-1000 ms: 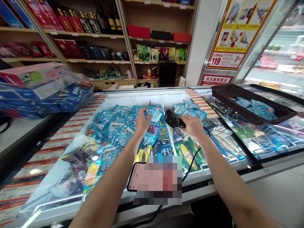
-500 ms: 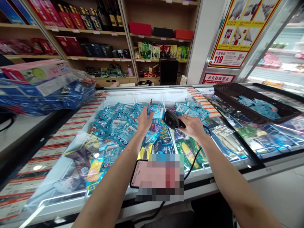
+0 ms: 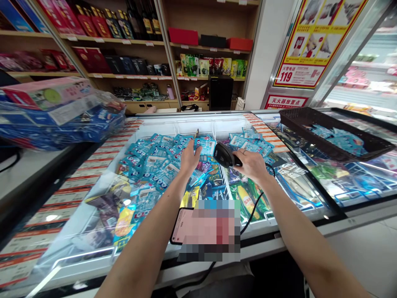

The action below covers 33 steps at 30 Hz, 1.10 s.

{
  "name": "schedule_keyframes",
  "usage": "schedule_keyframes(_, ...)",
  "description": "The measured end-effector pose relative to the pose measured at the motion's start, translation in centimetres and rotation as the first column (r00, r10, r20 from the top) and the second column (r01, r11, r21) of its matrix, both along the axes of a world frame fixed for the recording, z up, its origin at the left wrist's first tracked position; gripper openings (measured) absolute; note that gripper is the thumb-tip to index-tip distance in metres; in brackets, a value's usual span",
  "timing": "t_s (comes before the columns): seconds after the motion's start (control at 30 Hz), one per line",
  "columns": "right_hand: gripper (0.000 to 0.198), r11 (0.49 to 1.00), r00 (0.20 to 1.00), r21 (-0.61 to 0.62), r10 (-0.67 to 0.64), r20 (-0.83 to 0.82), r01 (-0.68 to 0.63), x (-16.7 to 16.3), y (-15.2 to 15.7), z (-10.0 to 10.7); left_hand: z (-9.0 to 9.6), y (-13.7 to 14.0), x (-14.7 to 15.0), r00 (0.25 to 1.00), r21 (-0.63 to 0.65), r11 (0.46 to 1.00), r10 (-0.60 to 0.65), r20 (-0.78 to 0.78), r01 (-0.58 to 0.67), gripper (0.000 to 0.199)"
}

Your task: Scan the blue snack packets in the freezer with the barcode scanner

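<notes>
Fingers of the left hand pinch a blue packet at frame centre, its long axis running rightward, barcoded end just beside the barcode scanner the right hand grips

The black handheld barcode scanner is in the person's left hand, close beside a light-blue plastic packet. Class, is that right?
The side is wrong: the head view shows the black scanner in the person's right hand, close beside the light-blue packet.
</notes>
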State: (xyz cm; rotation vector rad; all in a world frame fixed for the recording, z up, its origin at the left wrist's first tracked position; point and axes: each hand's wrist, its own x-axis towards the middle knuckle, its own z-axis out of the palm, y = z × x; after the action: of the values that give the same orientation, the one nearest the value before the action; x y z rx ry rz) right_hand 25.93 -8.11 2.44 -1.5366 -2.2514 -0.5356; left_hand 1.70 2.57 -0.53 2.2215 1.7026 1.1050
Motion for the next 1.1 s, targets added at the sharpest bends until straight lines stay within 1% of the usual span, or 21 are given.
schedule_keyframes(0.17,0.033,1.000,1.000,0.018,0.014,0.004,-0.014,0.0,0.1,-0.1,0.0,0.0,0.1,1.000,-0.030,1.000,0.009,-0.020,-0.009,0.053)
schedule_keyframes(0.47,0.033,1.000,1.000,0.005,0.010,0.008,-0.010,0.0,0.1,0.0,-0.5,0.2,0.0,1.000,0.007,1.000,-0.002,0.017,0.002,0.055)
schedule_keyframes(0.6,0.033,1.000,1.000,0.013,0.003,-0.005,-0.002,0.0,0.1,-0.1,-0.6,0.2,0.1,0.999,0.038,0.999,-0.014,0.044,0.012,0.052)
schedule_keyframes(0.67,0.032,1.000,1.000,0.018,-0.011,-0.018,0.011,0.0,0.0,-0.2,-0.4,0.0,0.3,0.998,0.093,0.995,-0.037,0.047,0.032,0.051)
schedule_keyframes(0.73,0.032,0.999,0.999,0.017,-0.037,-0.027,0.038,0.0,0.0,-0.1,-0.1,-0.3,0.4,0.997,0.195,0.979,-0.064,0.047,0.054,0.054)
schedule_keyframes(0.8,0.031,0.997,0.997,0.016,-0.075,-0.033,0.076,0.1,0.0,0.1,0.3,-0.7,0.5,0.997,0.299,0.953,-0.069,0.034,0.056,0.060)
schedule_keyframes(0.87,0.031,0.992,0.992,0.017,-0.123,-0.041,0.124,0.4,0.0,0.3,0.5,-1.1,0.7,0.998,0.351,0.934,-0.061,-0.023,0.066,0.061)
schedule_keyframes(0.9,0.031,0.988,0.987,0.018,-0.151,-0.050,0.152,0.6,0.0,0.4,0.6,-1.3,0.7,0.995,0.351,0.932,-0.071,-0.073,0.092,0.057)
schedule_keyframes(1.0,0.031,0.971,0.967,0.024,-0.236,-0.093,0.239,1.4,0.2,0.5,0.5,-1.7,1.1,0.947,0.271,0.929,-0.181,-0.265,0.253,0.034)
schedule_keyframes(1.07,0.031,0.961,0.956,0.033,-0.271,-0.116,0.276,1.9,0.3,0.4,0.4,-2.0,1.3,0.904,0.205,0.922,-0.244,-0.352,0.329,0.030)
schedule_keyframes(1.1,0.031,0.958,0.953,0.039,-0.278,-0.121,0.284,2.1,0.4,0.4,0.3,-2.1,1.4,0.893,0.191,0.923,-0.247,-0.375,0.335,0.029)
